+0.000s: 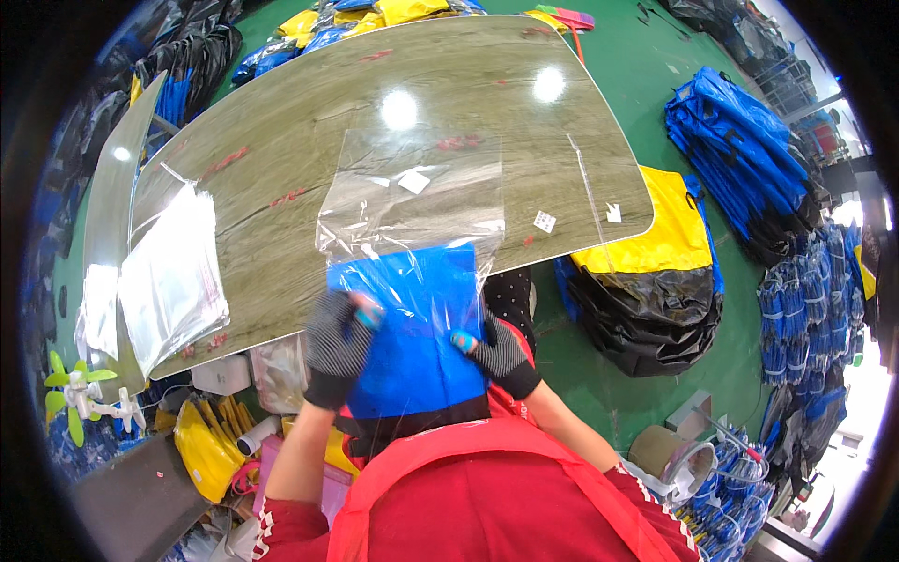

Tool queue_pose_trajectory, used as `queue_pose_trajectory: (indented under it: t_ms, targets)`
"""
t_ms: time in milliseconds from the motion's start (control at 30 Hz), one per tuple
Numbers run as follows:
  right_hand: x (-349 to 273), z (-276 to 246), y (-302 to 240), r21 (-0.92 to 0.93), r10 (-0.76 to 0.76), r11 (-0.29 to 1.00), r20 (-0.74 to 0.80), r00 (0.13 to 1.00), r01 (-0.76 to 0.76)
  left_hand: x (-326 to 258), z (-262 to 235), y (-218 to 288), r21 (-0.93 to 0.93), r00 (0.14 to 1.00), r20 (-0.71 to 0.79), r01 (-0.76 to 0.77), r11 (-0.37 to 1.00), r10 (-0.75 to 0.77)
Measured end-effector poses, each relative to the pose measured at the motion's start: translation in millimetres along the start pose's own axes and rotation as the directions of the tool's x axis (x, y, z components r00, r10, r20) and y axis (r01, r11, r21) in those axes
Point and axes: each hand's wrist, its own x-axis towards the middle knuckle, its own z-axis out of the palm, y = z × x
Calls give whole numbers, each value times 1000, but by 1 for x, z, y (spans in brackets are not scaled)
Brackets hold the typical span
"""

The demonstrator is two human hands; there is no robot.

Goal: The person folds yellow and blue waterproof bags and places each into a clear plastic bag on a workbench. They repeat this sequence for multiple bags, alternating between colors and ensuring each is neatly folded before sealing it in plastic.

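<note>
From my end, I have the blue folded piece (412,365) between both gloved hands, its far end up against and seemingly inside the near mouth of the clear bag (417,220), and its black lower end close to the red apron (421,459). My left hand (339,339) grips the piece's left side, fingers curled and thumb over the front; my right hand (496,354) pinches the right side, thumb on the blue face. How far the fingers wrap behind, I cannot tell.

I judge the step in hand to be sleeving this piece into the bag, only partly done, since most of the blue lies outside the section flat on the table (281,140). The next move seems to call for keeping the bag's mouth spread and both edges square while feeding the piece away from the body; a corner could snag on the thin film.

As for room, the table's near edge runs slantwise beneath the bag's mouth, so the piece hangs off on my side. Wood grain shows beyond the bag toward the far edge, and also leftward as far as the stack of clear sleeves (178,272). To the right, a small white label (544,221) sits near the bag, and a yellow-and-black bag (655,281) bulges just past the rounded corner.
</note>
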Motion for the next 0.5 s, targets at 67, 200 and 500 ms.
queue_pose_trajectory:
  t_ms: [67,200,500]
  targets:
    - [-14,0,11,121,67,990,55,996,-74,19,-6,-19,-58,899,-438,-40,998,10]
    - [-34,-13,25,190,-14,982,86,996,-2,-8,-3,-49,-397,969,103,247,884,-225]
    - [-22,-22,1,9,51,999,72,996,-51,-77,-5,-16,-674,900,331,436,596,-284]
